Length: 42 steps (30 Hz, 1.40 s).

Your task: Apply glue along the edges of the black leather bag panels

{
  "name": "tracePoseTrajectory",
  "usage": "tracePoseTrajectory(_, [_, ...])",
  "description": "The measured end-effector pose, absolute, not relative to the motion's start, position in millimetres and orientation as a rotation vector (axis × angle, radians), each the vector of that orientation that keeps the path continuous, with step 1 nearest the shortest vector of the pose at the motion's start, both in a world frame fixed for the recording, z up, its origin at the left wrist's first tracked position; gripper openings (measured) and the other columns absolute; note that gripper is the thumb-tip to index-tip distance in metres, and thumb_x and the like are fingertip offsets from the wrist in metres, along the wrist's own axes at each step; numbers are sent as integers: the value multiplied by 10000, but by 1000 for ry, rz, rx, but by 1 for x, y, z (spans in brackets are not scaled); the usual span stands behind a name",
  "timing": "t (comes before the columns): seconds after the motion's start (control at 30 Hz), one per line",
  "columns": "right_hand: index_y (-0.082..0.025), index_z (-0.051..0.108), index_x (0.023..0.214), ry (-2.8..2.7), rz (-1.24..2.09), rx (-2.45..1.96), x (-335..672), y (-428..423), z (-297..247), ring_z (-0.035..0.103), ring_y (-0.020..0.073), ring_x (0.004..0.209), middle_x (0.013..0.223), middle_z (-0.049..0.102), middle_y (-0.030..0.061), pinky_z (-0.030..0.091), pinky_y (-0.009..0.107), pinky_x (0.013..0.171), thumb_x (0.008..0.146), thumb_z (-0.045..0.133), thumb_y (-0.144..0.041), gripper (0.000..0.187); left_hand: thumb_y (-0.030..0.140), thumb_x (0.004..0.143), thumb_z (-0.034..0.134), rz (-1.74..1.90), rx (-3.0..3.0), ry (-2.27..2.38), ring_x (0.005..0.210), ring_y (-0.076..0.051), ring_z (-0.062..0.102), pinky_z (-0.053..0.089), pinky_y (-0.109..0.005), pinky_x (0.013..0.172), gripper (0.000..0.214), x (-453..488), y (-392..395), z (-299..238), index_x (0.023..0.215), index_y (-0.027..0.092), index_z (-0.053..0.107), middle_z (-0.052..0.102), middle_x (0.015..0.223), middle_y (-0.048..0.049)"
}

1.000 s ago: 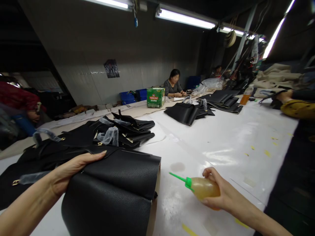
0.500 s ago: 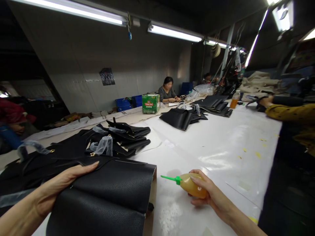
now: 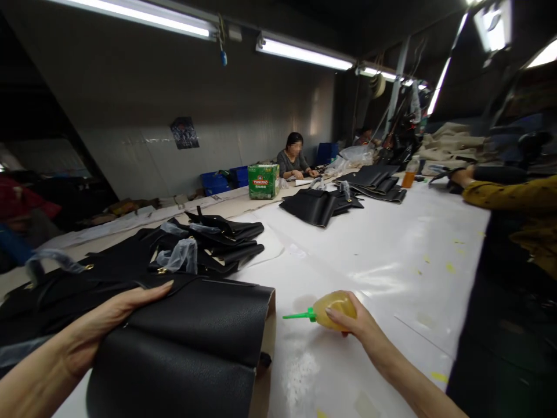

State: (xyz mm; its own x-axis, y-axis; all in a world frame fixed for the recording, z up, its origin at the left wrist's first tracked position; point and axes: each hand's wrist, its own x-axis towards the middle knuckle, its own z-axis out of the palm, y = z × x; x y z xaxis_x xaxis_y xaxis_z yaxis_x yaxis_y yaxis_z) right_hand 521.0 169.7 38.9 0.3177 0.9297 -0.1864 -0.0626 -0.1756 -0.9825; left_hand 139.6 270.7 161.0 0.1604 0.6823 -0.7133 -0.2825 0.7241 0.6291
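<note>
A black leather bag piece [image 3: 191, 342], folded over on itself, fills the lower left, its beige inner side showing at the right edge. My left hand [image 3: 117, 313] grips it from the left, thumb lying along the top and fingers hidden beneath. In my right hand [image 3: 354, 316] is a squeeze bottle [image 3: 335, 310] of amber liquid, held on its side. Its thin green nozzle [image 3: 296, 316] points left toward the open edge of the leather, a short gap away from it.
Black leather bag pieces with plastic-wrapped handles [image 3: 183, 255] are piled behind my left hand. More black pieces [image 3: 313, 206] lie farther back on the white table [image 3: 348, 255]. A green carton [image 3: 263, 181] and an amber bottle [image 3: 409, 172] stand there. A co-worker's yellow sleeve [image 3: 513, 193] reaches in at right.
My right hand has turned the squeeze bottle slightly, so its nozzle lies more level. The leather piece stays in my left hand. The whole view has shifted a little.
</note>
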Motion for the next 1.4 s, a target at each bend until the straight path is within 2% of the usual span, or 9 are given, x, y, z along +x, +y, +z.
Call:
tracePoseTrajectory(0.1, [-255,518,1043,-1020,1021,-1484,517,178,36,591,223,820,899,634,2,451,297,668,682,679,-511,471,258,804,621,672,507,1339,572,-284,697,581,-397,549,237,153,259,175,962,84,652,731,666,-141])
tracePoseTrajectory(0.17, [-272,503,1087,-1135,976,-1492,514,185,33,593,227,872,954,620,-3,461,314,751,702,653,-520,482,198,754,685,694,524,1339,550,-268,688,580,-369,528,152,156,258,179,841,75,667,724,654,-155])
tracePoseTrajectory(0.27, [-284,482,1120,-1283,921,-1540,509,197,29,594,220,829,930,611,-10,454,331,761,744,619,-520,465,122,682,745,718,521,1333,560,-264,686,585,-359,530,136,155,260,180,772,51,671,725,692,-172])
tracePoseTrajectory(0.5, [-271,469,1108,-1427,772,-1558,506,216,22,589,235,849,1035,592,26,462,362,765,762,621,-512,449,110,657,757,730,542,1357,507,-250,666,576,-340,478,135,157,264,176,743,39,681,709,643,-161])
tracePoseTrajectory(0.6, [-274,464,1117,-1449,768,-1555,507,218,17,592,244,870,1048,590,32,469,360,746,771,620,-509,447,116,642,771,725,547,1364,542,-260,676,581,-351,504,173,157,266,174,769,39,683,716,677,-170])
tracePoseTrajectory(0.7, [-267,464,1105,-1451,763,-1564,506,218,14,599,237,831,1003,598,29,473,352,722,773,615,-519,443,136,649,776,710,559,1381,574,-257,682,582,-349,530,209,156,267,174,811,42,684,727,745,-187])
tracePoseTrajectory(0.93, [-262,479,1039,-1382,782,-1612,502,217,16,586,202,723,867,598,-15,460,334,693,768,607,-528,401,137,639,781,712,569,1394,537,-250,672,575,-341,496,217,160,266,174,803,33,684,724,718,-180])
tracePoseTrajectory(1.17, [-251,489,1027,-1245,819,-1612,502,225,11,597,230,817,891,616,-1,455,340,731,753,606,-504,391,141,641,783,697,569,1386,572,-260,679,582,-353,536,257,159,266,174,851,32,681,721,724,-182])
tracePoseTrajectory(1.4, [-252,507,972,-1250,902,-1590,504,220,4,597,231,761,795,616,-18,457,339,714,713,639,-523,397,130,593,807,730,541,1398,575,-273,681,584,-365,523,303,157,267,172,844,21,678,721,760,-209])
